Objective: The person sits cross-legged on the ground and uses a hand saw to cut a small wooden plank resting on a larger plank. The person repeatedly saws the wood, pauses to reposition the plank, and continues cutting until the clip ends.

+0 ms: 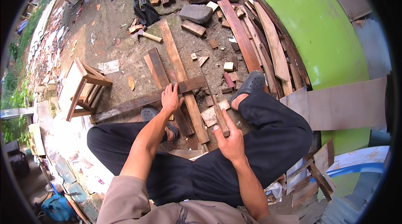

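Note:
My right hand [231, 142] is closed around the wooden handle of a handsaw [220, 121]. The thin blade, seen almost edge-on, runs forward past the right end of a long dark plank [125, 110]. I cannot tell whether the blade touches the wood. My left hand [171, 99] lies on that plank, left of the saw, with its fingers stretched out. The plank rests crosswise over a lighter board [170, 46] and a shorter dark board [156, 68]. My feet, in grey clogs [253, 82], stand on either side of these boards.
A small wooden stool [86, 82] stands on the left. A claw hammer [149, 36], a black plastic bag [145, 11] and a stone block [196, 13] lie farther off. Long planks [270, 41] are stacked at the right beside a green panel [312, 25]. Wood offcuts [228, 79] litter the ground.

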`<state>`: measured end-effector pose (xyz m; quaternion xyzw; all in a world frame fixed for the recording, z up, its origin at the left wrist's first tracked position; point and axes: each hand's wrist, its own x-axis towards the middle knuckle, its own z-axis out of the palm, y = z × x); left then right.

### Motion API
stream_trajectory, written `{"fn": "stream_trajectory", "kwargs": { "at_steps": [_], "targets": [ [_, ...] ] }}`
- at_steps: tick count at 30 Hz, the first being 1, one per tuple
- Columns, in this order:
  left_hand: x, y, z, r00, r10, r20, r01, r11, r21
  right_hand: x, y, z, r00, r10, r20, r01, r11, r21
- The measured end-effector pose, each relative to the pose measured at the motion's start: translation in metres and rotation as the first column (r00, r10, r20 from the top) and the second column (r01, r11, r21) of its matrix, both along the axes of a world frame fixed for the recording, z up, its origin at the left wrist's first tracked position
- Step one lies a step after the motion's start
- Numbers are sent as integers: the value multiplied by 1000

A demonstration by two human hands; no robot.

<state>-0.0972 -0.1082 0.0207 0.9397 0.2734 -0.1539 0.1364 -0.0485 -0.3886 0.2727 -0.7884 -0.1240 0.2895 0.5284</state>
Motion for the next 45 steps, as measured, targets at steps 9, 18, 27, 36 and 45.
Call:
{"fn": "stream_trajectory", "kwargs": {
  "at_steps": [9, 18, 27, 36, 45],
  "targets": [
    [22, 11, -13, 983, -129, 131, 134, 990, -35, -5, -10, -32, 976, 71, 205, -49, 992, -113],
    [21, 19, -15, 973, -97, 209, 122, 986, -110, -13, -3, -16, 977, 100, 189, -70, 985, -160],
    [11, -4, -3, 940, -130, 317, 122, 992, 45, -22, -9, -6, 1000, -16, -11, 13, 971, -237],
    [2, -11, -6, 932, -156, 326, 158, 987, 21, -29, -22, -17, 999, -24, 42, 32, 981, -189],
    [-6, -18, -13, 927, -168, 337, 160, 986, 51, -28, -16, -18, 999, 31, 29, -26, 987, -159]
  ]
}}
